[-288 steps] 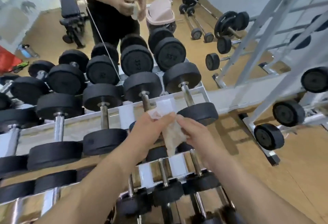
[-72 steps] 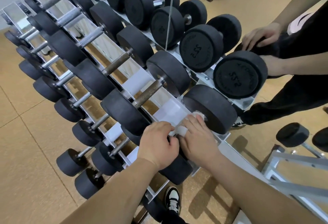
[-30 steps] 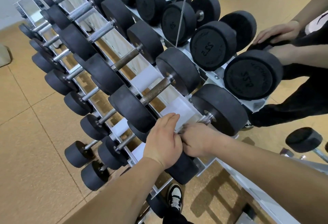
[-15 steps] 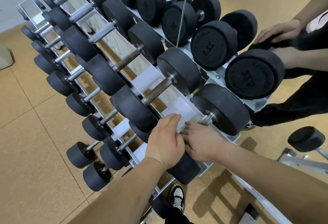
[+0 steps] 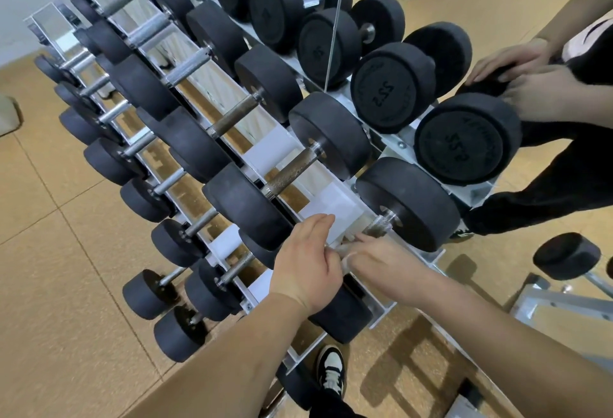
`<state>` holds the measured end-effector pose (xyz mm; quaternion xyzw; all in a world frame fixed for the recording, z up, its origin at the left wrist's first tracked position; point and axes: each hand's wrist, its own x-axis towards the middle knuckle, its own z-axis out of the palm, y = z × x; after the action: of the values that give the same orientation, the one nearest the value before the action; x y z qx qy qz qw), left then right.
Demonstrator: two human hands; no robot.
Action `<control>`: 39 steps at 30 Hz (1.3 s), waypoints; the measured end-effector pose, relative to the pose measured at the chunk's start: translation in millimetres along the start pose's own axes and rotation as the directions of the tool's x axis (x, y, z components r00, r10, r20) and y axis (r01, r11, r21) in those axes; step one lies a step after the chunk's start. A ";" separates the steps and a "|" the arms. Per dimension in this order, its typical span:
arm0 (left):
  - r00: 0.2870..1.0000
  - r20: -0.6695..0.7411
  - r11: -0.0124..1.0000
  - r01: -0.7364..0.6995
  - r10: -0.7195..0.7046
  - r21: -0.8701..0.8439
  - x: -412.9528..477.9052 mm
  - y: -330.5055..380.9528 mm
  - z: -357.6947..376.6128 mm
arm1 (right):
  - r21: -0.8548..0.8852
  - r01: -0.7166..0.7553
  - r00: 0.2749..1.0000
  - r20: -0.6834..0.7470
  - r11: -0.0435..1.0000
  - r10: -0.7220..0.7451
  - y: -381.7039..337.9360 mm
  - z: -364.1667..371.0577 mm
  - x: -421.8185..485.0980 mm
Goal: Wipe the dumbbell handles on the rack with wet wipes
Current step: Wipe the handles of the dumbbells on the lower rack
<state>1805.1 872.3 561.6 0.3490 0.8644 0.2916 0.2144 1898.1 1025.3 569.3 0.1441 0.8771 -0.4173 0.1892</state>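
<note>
Your left hand (image 5: pixel 305 265) curls round the end dumbbell's handle (image 5: pixel 376 228), at the rack (image 5: pixel 381 310) edge. Your right hand (image 5: pixel 381 261), touching the left, pinches the wet wipe (image 5: pixel 345 253) against the bar. Bare handle runs toward 2 o'clock. Open floor (image 5: pixel 66 285) at 9 o'clock; another person's hands (image 5: pixel 517 63) at 2.

1. The head camera is looking steeply down over the dumbbell rack (image 5: pixel 472 193), facing forward along its tiers.
2. It is sitting close, framing the left hand (image 5: pixel 306 271) and right hand (image 5: pixel 386 266) at lower centre.
</note>
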 end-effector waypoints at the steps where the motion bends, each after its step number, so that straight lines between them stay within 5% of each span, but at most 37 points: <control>1: 1.000 0.003 1.000 0.004 -0.004 0.004 -0.6 -1.3 -0.8 | 0.211 -0.070 0.992 -0.092 0.975 0.091 -2.8 -2.6 -9.0; 2: 1.000 0.005 1.000 0.011 -0.011 0.007 -1.5 -2.2 -1.5 | 0.436 -0.128 0.955 -0.189 0.891 0.230 -2.2 -3.3 -18.2; 4: 1.000 0.012 1.000 0.014 -0.014 0.016 -2.7 -1.4 -1.5 | 0.853 -0.139 0.799 -0.205 0.504 0.566 2.2 -1.3 -39.8; 6: 1.000 0.015 0.999 0.018 -0.018 0.027 -2.7 -1.3 -1.6 | 0.991 -0.028 0.734 -0.069 0.132 0.676 10.1 6.2 -58.4; 8: 1.000 0.024 1.000 0.011 -0.012 0.029 -1.5 0.0 -2.2 | 1.000 0.000 0.713 -0.009 0.013 0.701 12.1 16.9 -75.3; 15: 0.997 0.071 0.996 -0.003 -0.003 0.084 0.9 3.0 -0.5 | 0.996 -0.028 0.387 -0.067 0.085 0.919 2.5 29.7 -44.5; 20: 0.999 0.039 0.995 -0.020 0.017 0.094 3.1 5.3 -0.6 | 0.998 0.005 0.495 -0.056 0.061 0.867 -30.5 34.2 36.0; 24: 1.000 0.030 0.996 -0.009 0.006 0.093 2.8 7.3 -2.5 | 0.984 0.036 0.498 -0.167 0.172 0.851 -28.8 38.7 55.8; 29: 0.999 0.044 0.996 0.021 -0.024 0.082 0.7 5.4 -1.2 | 0.977 -0.202 0.636 0.188 -0.073 0.748 -8.1 46.3 50.9; 33: 0.999 0.048 0.998 0.016 -0.019 0.067 0.9 8.0 -3.0 | 0.986 -0.115 0.559 0.167 -0.124 0.812 -9.8 9.9 59.6; 39: 0.999 0.043 0.997 0.017 -0.020 0.075 1.4 5.6 -2.3 | 0.989 -0.140 0.543 0.033 0.052 0.839 -6.4 -1.9 68.5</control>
<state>1805.5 875.8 566.8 0.3551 0.8730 0.2492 0.2228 1834.4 1029.4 543.8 0.6559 0.3404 -0.6703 -0.0681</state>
